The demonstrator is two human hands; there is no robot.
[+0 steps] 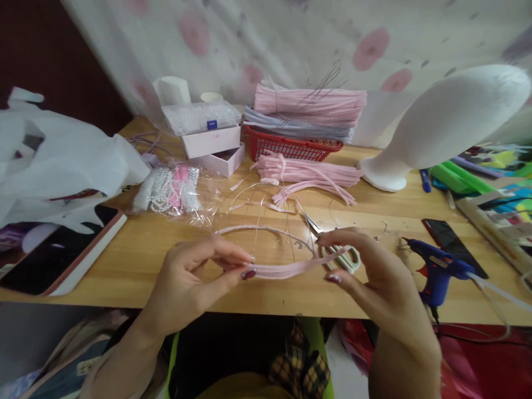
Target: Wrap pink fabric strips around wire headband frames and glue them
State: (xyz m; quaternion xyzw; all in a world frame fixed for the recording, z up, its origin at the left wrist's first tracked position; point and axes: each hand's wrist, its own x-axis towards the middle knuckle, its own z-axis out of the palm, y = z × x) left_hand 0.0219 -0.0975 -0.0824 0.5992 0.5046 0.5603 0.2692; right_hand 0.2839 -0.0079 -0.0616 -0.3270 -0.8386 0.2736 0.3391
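Note:
Over the table's front, my left hand (203,271) pinches a pink-wrapped wire ring (266,228) between thumb and fingertips. Fine bare wires rise from the ring in arches. Along its near side runs a pink fuzzy strip (286,270), its free end slanting up toward my right hand (366,271). The thumb and forefinger of that hand are spread apart around the strip's end, not closed on it. Scissors (347,260) with pale handles lie on the table just behind my right fingers, partly hidden by them.
Behind are a bundle of pink pipe cleaners (311,169), a red basket (291,145) and a bag of beads (174,188). A blue glue gun (436,269) and dark phone (455,246) lie right, near a white foam head form (449,122). At left lies a tablet (58,249).

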